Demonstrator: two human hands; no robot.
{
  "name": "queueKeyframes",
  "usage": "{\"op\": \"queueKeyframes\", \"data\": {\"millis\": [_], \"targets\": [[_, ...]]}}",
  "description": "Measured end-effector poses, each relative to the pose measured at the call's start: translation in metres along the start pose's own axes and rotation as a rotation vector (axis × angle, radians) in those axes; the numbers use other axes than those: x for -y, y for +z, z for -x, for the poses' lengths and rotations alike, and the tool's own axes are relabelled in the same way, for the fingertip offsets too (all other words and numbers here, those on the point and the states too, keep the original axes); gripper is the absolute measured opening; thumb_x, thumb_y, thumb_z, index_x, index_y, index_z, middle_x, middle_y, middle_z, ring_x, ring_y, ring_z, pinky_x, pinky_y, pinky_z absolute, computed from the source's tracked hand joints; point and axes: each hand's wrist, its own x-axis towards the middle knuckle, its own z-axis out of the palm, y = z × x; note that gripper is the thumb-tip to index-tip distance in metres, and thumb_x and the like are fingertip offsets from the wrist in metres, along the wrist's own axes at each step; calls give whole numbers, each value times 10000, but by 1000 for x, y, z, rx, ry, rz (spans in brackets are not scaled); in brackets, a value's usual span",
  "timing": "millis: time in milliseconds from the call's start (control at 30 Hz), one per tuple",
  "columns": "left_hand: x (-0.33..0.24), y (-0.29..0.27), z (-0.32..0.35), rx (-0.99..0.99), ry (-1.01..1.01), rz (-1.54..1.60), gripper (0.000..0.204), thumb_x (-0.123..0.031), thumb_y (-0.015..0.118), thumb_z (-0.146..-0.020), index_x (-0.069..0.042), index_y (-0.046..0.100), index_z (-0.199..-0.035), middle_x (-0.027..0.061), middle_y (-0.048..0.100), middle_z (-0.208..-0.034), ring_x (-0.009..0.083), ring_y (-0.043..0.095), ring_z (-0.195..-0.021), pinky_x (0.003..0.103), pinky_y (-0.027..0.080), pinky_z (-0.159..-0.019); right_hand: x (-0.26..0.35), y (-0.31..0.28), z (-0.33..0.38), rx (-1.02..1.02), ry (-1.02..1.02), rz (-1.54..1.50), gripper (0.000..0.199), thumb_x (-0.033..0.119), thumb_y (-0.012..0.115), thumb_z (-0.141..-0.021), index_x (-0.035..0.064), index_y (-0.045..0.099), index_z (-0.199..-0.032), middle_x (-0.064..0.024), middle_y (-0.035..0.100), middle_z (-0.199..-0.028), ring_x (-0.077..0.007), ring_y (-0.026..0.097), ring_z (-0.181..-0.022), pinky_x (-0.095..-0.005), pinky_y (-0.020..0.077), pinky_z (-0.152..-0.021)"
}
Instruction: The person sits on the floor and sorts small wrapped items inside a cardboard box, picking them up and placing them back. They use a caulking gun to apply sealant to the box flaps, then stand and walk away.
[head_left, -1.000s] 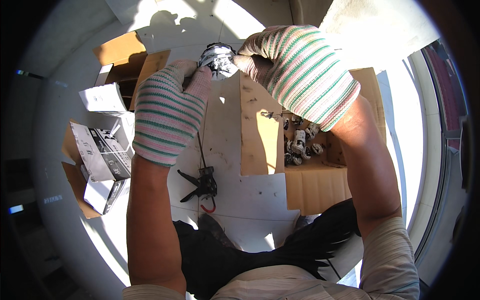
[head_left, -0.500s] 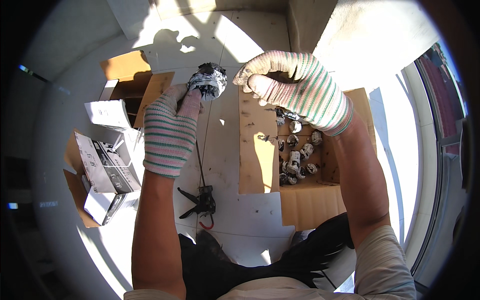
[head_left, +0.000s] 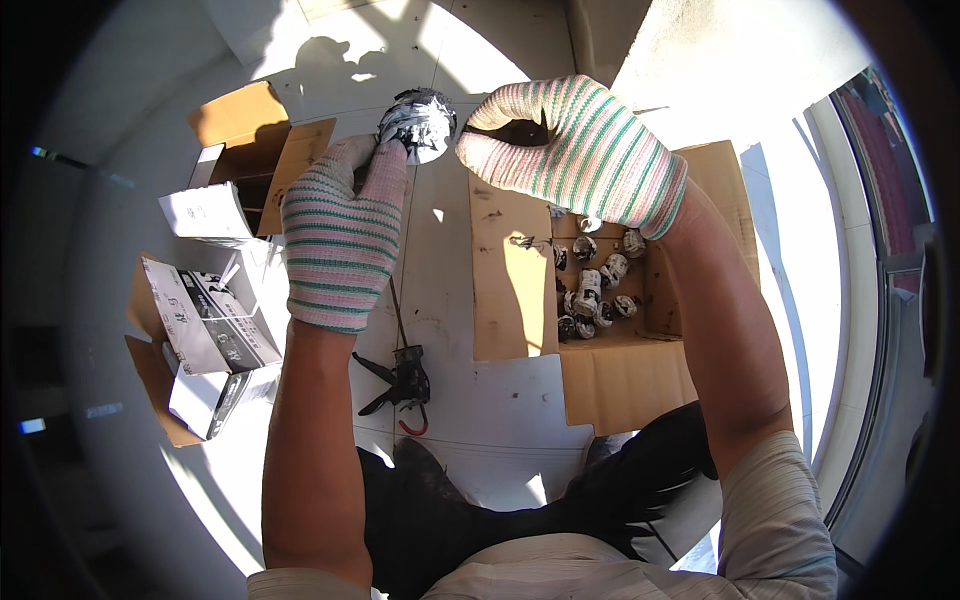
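The left hand [head_left: 340, 240] is still pinching the paper-wrapped bundle [head_left: 418, 120]; the right hand [head_left: 570, 150], at three o'clock, is curling off it.

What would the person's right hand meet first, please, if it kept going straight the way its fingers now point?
The right hand points toward the person's left, so it would probably first meet the grey wrapped bundle that the left hand holds up. A narrow gap separates them here, though depth is hard to judge.
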Motion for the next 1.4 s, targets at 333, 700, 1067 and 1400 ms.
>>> {"op": "queueKeyframes", "data": {"millis": [333, 700, 1067, 1400], "targets": [[-4, 22, 6, 15, 147, -118, 331, -296, 723, -1001, -15, 752, -1173, 20, 715, -880, 72, 603, -770, 240, 526, -739, 36, -31, 17, 203, 4, 323, 289, 244, 523, -1001, 46, 728, -953, -128, 731, -905, -277, 675, -863, -397, 512, -895], [-12, 57, 19, 101, 98, -19, 299, -335, 727, -993, -60, 781, -1097, 5, 710, -852, 79, 621, -786, 257, 531, -772, 4, -53, 22, 297, 282, 405, 366, 319, 550, -1021, 56, 707, -1221, -213, 723, -1093, -374, 691, -992, -420, 541, -934], [4, 117, 88, 543, 370, -155, 183, -141, 741, -928, -25, 752, -1070, 108, 729, -930, 205, 689, -844, 323, 560, -784, -75, -95, 72, 371, 510, 412, 335, 299, 581, -999, 46, 727, -1164, -206, 730, -1028, -360, 693, -927, -422, 549, -886], [57, 167, 118, 649, 683, -208, 277, -81, 749, -757, -101, 716, -1031, 93, 669, -1025, 307, 607, -975, 425, 503, -870, -163, -89, 110, 362, 581, 378, 311, 283, 603, -981, 40, 734, -1124, -198, 730, -987, -347, 688, -882, -422, 550, -852]]}}
